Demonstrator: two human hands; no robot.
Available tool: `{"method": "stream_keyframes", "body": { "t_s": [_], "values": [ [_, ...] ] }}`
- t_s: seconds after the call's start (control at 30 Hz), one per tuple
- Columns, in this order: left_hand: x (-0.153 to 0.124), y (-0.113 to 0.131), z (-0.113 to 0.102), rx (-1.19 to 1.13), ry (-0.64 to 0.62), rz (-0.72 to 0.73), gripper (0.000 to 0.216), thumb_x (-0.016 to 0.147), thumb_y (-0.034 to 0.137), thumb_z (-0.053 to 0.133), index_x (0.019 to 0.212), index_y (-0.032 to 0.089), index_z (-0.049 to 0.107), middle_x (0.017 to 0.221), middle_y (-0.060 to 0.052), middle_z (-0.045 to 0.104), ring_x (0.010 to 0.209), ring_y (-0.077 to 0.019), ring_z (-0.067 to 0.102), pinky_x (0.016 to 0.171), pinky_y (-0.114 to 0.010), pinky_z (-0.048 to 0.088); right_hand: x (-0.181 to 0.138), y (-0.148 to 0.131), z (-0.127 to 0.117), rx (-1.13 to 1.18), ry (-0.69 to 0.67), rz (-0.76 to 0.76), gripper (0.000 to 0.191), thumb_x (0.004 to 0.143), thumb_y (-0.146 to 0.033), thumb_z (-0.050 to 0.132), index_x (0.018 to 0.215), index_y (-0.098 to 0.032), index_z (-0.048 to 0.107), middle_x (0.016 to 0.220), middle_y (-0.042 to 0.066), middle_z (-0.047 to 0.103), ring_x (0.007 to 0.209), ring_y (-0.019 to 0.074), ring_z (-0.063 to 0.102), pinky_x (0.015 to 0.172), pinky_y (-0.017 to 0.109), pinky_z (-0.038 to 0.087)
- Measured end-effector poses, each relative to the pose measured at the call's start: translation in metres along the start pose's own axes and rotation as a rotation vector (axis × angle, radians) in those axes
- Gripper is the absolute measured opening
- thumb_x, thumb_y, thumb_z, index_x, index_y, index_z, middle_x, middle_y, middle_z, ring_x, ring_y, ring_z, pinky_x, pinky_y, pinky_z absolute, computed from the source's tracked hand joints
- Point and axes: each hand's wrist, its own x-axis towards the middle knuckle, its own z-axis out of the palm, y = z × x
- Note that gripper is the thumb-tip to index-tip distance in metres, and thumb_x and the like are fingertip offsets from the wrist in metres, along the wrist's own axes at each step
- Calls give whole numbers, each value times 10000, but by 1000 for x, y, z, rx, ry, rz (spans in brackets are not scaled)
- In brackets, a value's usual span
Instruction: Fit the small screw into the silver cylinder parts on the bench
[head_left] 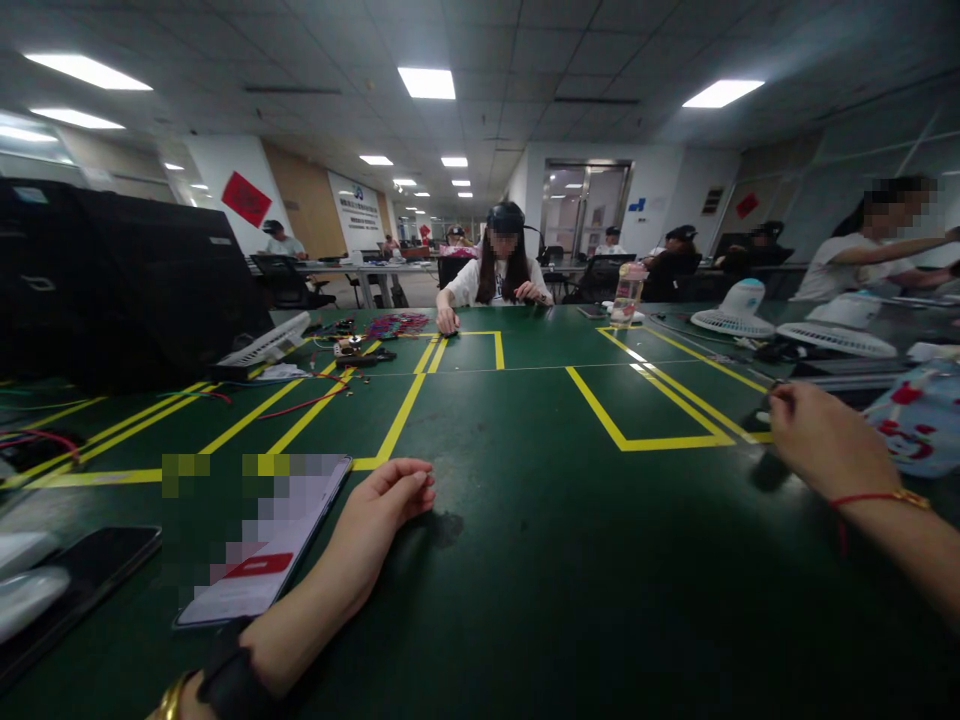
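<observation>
My left hand point(388, 500) is over the green tabletop point(525, 560), its fingers curled in and touching the thumb; no object shows in it. Left of that forearm lies a phone point(262, 590) with a lit screen, partly blurred out. Off to the right, my right hand point(829, 440) is raised a little above the table with its fingers pinched together. A small dark bit shows at those fingertips, too small to name. Beside this hand is a blue patterned bag point(919, 415).
A large black case point(135, 290) stands at left. Wires point(397, 325) and small parts lie beyond yellow tape lines point(401, 415). Across the table sits a person point(502, 270). A bottle point(628, 295) and white fans point(739, 308) are at far right; a mouse point(34, 600) is near left.
</observation>
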Motion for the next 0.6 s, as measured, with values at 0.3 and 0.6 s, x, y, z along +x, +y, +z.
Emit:
{"method": "stream_keyframes", "body": {
  "t_s": [0.3, 0.6],
  "values": [
    [0, 0, -1, 13, -18, -5, 176, 731, 256, 690, 872, 160, 649, 804, -7, 624, 708, -118, 594, 713, -258, 498, 15, 44, 9, -100, -126, 158, 371, 850, -313, 386, 1060, -109, 615, 941, 217, 629, 793, 245, 587, 671, 337, 331],
    [2, -2, -5, 16, -38, -9, 192, 735, 270, 686, 888, 160, 655, 828, -24, 633, 738, -131, 601, 726, -263, 498, 27, 69, 19, 40, -66, 253, 204, 715, -273, 564, 822, -162, 698, 800, 151, 658, 598, 176, 526, 601, 312, 321]
  ]
}}
